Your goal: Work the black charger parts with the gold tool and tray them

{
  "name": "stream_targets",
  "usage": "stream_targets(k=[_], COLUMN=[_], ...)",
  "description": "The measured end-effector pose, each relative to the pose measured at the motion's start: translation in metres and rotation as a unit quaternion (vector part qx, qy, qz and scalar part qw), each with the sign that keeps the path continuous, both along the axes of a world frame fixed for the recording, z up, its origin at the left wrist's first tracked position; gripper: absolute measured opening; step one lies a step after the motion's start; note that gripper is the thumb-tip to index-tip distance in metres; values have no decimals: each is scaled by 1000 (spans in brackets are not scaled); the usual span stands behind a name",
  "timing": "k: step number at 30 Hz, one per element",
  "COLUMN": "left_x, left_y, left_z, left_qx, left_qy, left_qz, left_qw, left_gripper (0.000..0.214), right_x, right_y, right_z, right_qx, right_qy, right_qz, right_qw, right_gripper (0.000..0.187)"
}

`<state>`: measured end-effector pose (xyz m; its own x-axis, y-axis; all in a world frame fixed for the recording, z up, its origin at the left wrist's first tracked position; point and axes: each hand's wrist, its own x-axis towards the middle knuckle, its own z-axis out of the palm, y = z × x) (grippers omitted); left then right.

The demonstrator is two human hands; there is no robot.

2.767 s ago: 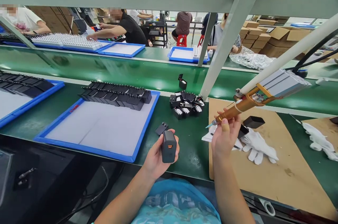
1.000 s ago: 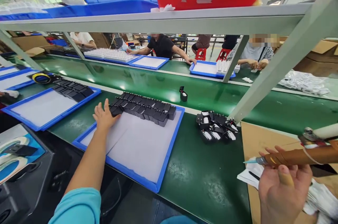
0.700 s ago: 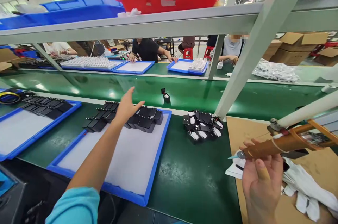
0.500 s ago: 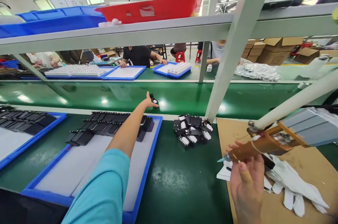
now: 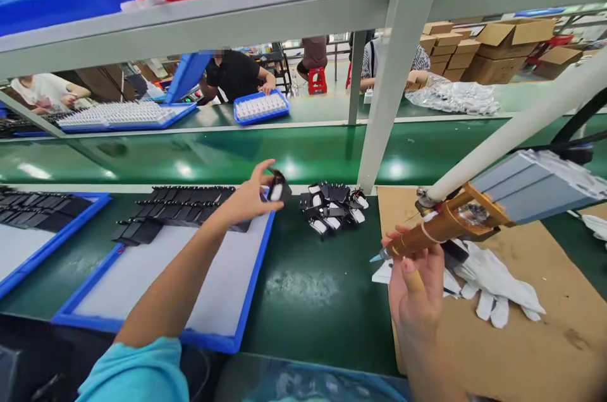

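Observation:
My left hand [image 5: 253, 196] grips a small black housing with a white part [image 5: 279, 190] between thumb and fingers, above the right end of a blue-rimmed tray [image 5: 256, 269]. Rows of black housings [image 5: 175, 206] fill the back of that tray. To the right, a pile of black-and-white parts [image 5: 333, 207] lies on the green table. My right hand [image 5: 417, 282], palm up, has its fingers curled around the orange barrel of a glue dispenser [image 5: 422, 234] with a pale blue tip. Its thumb wears a tan finger cover. A black block [image 5: 455, 253] shows behind this hand, partly hidden.
White gloves [image 5: 497, 282] lie on a brown cardboard sheet [image 5: 545, 339] at the right. A white pole [image 5: 502, 130] slants down to the dispenser. A shelf post [image 5: 393, 73] and green conveyor belt [image 5: 213, 162] stand beyond the table. Co-workers sit across it.
My left hand has drawn back from over the green belt toward the tray, bringing the housing with it. My right hand stays at the dispenser. The view has tilted down.

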<state>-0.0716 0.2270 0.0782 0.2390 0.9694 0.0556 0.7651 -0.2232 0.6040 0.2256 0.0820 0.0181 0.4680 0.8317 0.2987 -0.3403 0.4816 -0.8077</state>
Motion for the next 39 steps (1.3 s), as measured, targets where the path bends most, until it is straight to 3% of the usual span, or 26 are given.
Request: stream_targets(k=[3,5,8,11,14,16,21,25,29,39], left_x=[16,22,27,36,50,58,60,60,69,79], left_y=[-81,-118,-152,-173,-186,-191,-196,-198,-204,-211], left_z=[-19,-37,-60,-78,-91,-100,-119,-125,-117,-84], left_qx=[-60,-103,-134,-55,69,106,61,35,7,99], left_qy=[-5,-17,-34,-28,18,17,-124,-131,-136,-145], left_qz=[-87,-120,-146,-147,-141,-108,48,76,86,69], left_qw=[994,987,980,987,987,988,989,988,987,982], left_gripper=[97,90,91,98,77,60,47,33,34,29], right_x=[-2,-3,-5,-8,-11,-14,-29,-47,-62,-72], right_y=[0,1,2,2,2,1,-6,-11,-13,-17], right_z=[2,2,3,5,8,11,24,31,33,38], right_qx=[12,12,13,11,5,8,13,22,43,45], right_qy=[-4,-7,-10,-17,-11,1,15,33,60,74], right_qz=[6,10,13,20,35,51,96,143,194,199], right_qw=[1000,1000,1000,1000,999,999,995,989,978,976], right_gripper=[36,34,34,34,35,36,41,46,50,41])
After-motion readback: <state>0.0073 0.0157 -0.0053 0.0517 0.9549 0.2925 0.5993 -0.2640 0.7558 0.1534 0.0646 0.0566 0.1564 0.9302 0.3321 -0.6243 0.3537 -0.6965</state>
